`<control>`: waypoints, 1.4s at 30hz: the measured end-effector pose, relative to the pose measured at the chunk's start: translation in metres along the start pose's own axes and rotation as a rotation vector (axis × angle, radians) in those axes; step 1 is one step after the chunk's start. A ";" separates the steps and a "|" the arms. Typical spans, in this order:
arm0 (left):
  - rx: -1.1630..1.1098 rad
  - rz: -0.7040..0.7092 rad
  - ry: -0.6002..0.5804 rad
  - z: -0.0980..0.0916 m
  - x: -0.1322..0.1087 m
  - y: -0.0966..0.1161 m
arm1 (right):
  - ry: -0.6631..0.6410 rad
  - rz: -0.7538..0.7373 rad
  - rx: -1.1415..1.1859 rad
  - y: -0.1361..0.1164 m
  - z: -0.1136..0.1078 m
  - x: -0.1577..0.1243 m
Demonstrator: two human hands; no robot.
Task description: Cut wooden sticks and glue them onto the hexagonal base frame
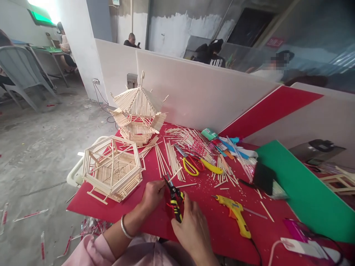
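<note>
My right hand (192, 225) is wrapped round the black-and-yellow handles of a pair of cutting pliers (175, 207), their jaws pointing away from me. Close to those jaws, my left hand (152, 195) is closed in a pinch on a thin wooden stick (176, 175), which juts out to the upper right. Left of my hands stands a hexagonal stick frame (112, 170) with a slatted floor. Behind it rises a pavilion model (138, 111) of the same sticks with a pointed roof.
Loose sticks (173, 160) lie in bundles on the red tabletop (205, 212). Scissors (191, 165) with yellow handles lie beyond my hands. A yellow glue gun (235, 212) with a cord lies at right, near a green board (299, 188). White partitions (194, 87) border the back.
</note>
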State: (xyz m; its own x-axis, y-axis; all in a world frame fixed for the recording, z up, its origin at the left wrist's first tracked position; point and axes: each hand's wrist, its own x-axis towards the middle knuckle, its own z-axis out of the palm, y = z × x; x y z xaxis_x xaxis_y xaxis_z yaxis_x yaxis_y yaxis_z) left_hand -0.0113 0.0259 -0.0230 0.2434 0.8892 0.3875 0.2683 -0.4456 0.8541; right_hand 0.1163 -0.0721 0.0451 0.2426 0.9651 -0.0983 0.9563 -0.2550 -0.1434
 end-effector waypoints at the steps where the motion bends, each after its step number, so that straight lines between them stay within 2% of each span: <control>1: 0.004 -0.005 0.004 0.000 0.000 0.000 | -0.009 0.002 -0.007 -0.001 -0.001 0.000; 10: 0.030 0.013 0.013 -0.003 0.002 0.006 | -0.031 0.019 -0.024 -0.007 -0.005 -0.002; 15: 0.001 -0.005 -0.015 -0.006 0.003 0.008 | 0.007 0.042 -0.016 -0.010 -0.005 -0.002; 21: -0.016 0.028 0.005 -0.005 0.003 0.010 | 0.062 0.049 0.007 -0.003 0.001 -0.003; 24: -0.032 0.020 -0.016 -0.007 0.005 0.014 | 0.055 0.054 0.095 0.000 0.003 -0.005; 28: -0.170 -0.016 -0.036 -0.013 0.008 0.025 | 0.003 0.051 0.303 0.006 -0.004 -0.006; 31: -0.247 -0.014 -0.085 -0.020 0.008 0.032 | -0.063 0.002 0.431 0.014 -0.011 -0.007; 35: -0.298 -0.042 -0.214 -0.029 0.008 0.038 | -0.123 -0.095 0.522 0.024 -0.016 -0.007; 38: -0.352 -0.129 -0.298 -0.034 0.008 0.043 | -0.122 -0.118 0.576 0.027 -0.014 -0.007; 42: -0.473 -0.311 -0.375 -0.040 0.010 0.050 | -0.138 -0.122 0.653 0.030 -0.012 -0.004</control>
State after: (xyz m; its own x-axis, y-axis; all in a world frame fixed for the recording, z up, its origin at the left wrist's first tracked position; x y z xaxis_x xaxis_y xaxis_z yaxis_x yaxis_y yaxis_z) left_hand -0.0326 0.0169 0.0378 0.5505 0.8345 0.0254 -0.0375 -0.0056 0.9993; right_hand 0.1460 -0.0827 0.0533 0.0749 0.9838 -0.1628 0.6702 -0.1705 -0.7223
